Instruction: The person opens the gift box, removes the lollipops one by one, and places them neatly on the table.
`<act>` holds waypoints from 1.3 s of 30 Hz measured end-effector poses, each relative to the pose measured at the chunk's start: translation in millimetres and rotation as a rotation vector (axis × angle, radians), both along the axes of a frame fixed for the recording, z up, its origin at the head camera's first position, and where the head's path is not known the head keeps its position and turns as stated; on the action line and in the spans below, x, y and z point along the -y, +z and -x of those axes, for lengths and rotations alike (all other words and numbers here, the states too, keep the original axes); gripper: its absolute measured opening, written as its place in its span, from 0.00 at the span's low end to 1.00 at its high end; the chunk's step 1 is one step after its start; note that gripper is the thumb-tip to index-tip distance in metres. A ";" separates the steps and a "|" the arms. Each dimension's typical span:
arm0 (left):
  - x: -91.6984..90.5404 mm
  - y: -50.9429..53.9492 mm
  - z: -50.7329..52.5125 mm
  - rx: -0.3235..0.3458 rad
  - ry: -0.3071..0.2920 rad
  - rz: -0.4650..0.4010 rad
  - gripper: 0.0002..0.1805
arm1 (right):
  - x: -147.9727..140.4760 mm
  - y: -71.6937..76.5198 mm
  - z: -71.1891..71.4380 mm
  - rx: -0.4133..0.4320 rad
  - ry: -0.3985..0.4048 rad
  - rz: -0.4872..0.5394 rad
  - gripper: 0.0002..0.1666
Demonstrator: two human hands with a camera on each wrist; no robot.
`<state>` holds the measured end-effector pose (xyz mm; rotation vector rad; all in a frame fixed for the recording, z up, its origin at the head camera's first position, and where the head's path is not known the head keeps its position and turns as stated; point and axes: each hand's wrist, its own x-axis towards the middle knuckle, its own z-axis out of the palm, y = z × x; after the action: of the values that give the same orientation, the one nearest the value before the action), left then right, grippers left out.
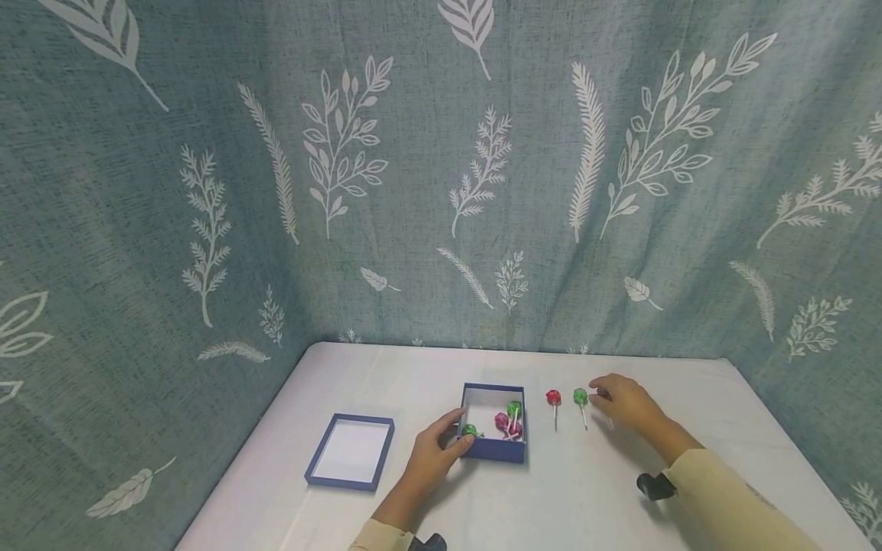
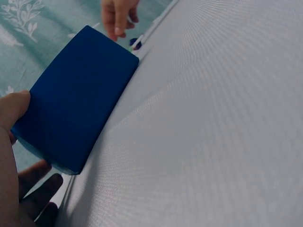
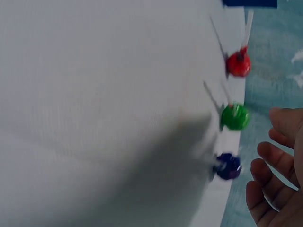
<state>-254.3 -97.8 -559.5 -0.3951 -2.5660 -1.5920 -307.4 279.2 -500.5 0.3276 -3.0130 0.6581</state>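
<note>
A blue box (image 1: 492,449) with a white inside holds several green and pink lollipops (image 1: 511,421). At its left side my left hand (image 1: 429,453) grips it, thumb on the near corner and fingers along the side wall. In the left wrist view, the blue box (image 2: 83,97) shows its outer wall under the thumb. To the right of the box lie a red lollipop (image 1: 553,398) and a green lollipop (image 1: 580,396). My right hand (image 1: 625,402) hovers by a purple lollipop (image 3: 228,166), fingers loosely bent and apart from it in the right wrist view.
A blue-rimmed lid (image 1: 350,451) with a white inside lies left of the box. The white table (image 1: 551,505) ends at a teal leaf-patterned curtain (image 1: 413,306) at the back and along the sides.
</note>
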 end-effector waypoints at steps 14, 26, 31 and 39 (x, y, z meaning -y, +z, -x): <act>-0.7 -0.1 0.1 -0.026 -0.011 -0.017 0.32 | 53.7 27.5 -6.4 -0.112 0.163 -0.017 0.15; 0.7 -1.5 0.1 -0.032 -0.007 -0.019 0.31 | 97.7 37.3 -5.1 -0.173 0.264 -0.058 0.13; 0.6 -2.1 1.1 -0.015 0.005 -0.020 0.30 | 118.2 40.2 -9.0 -0.169 0.306 -0.054 0.13; -0.3 -0.1 2.0 0.002 0.008 -0.013 0.29 | 137.1 33.2 -7.6 -0.163 0.338 -0.063 0.14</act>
<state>-256.3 -97.5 -559.6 -0.3817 -2.5536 -1.6063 -299.8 142.1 -467.3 0.8623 -2.8498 0.5224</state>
